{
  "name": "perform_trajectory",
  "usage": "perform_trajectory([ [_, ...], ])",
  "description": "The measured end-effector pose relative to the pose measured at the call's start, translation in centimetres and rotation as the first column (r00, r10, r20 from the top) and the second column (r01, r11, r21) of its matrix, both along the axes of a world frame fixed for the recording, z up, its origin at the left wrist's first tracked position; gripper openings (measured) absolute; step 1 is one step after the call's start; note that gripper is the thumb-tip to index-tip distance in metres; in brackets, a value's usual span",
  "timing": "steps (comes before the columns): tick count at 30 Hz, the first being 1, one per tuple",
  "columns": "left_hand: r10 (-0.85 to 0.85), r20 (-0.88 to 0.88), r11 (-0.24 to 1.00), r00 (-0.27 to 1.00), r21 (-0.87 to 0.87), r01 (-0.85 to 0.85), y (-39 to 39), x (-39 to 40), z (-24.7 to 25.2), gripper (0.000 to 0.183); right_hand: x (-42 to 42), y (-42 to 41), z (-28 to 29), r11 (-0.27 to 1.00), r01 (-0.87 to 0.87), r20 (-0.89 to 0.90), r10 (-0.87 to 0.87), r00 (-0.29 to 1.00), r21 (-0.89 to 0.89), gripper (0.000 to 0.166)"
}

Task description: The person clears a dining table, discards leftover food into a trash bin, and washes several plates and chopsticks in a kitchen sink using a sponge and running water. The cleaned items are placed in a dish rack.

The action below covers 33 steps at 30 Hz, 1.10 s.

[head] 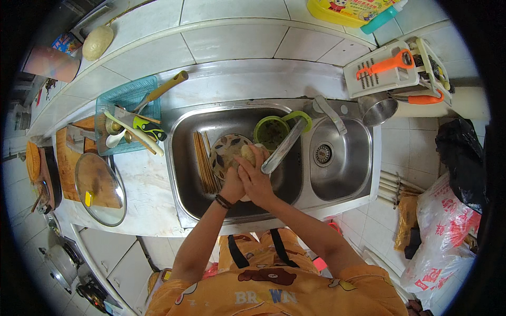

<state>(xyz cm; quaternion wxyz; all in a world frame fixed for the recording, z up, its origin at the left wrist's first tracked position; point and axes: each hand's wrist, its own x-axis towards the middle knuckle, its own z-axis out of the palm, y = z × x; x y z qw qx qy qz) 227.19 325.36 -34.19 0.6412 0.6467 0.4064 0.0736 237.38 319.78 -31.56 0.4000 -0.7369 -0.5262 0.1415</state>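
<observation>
Both my hands are together over the large basin of a steel double sink [237, 106], below the end of the faucet spout [282, 148]. My left hand [232, 185] presses against my right hand [256, 179]; a yellowish sponge or cloth [248, 154] shows at the right hand's fingers, and which hand grips it is unclear. Beneath them lies a plate with a dark leaf pattern [226, 152], partly covered by the hands. A bundle of wooden chopsticks [203, 164] lies left of the plate. A green strainer [272, 132] with dark bits inside sits behind it.
A blue basket [128, 93] of utensils, a glass lid [99, 185] and a wooden cutting board [67, 170] are on the left counter. The small basin [340, 170] is at right. A grater [381, 71], orange peeler [385, 65] and steel ladle [378, 108] hang at the back right.
</observation>
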Motion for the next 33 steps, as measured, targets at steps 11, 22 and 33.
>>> perform_trajectory([
  [11, 0.605, 0.103, 0.495, 0.789, -0.825, -0.272, 1.5, -0.8, 0.1, 0.051, 6.7, -3.6, -1.9, 0.883, 0.141, -0.824, -0.468, 0.319, -0.447, 0.045],
  [22, 0.249, 0.022, 0.648, 0.968, -0.747, -0.15, -0.3, -1.9, -5.7, 0.065, 6.7, -5.9, 2.7, 0.928, 0.011, -0.874, -0.354, 0.333, -0.372, 0.034],
  [33, 0.221, 0.042, 0.651, 0.974, -0.75, -0.115, 0.7, -5.2, 1.1, 0.036, 2.8, -8.2, 3.1, 0.787, -0.537, 0.255, 0.61, 0.75, -0.305, 0.031],
])
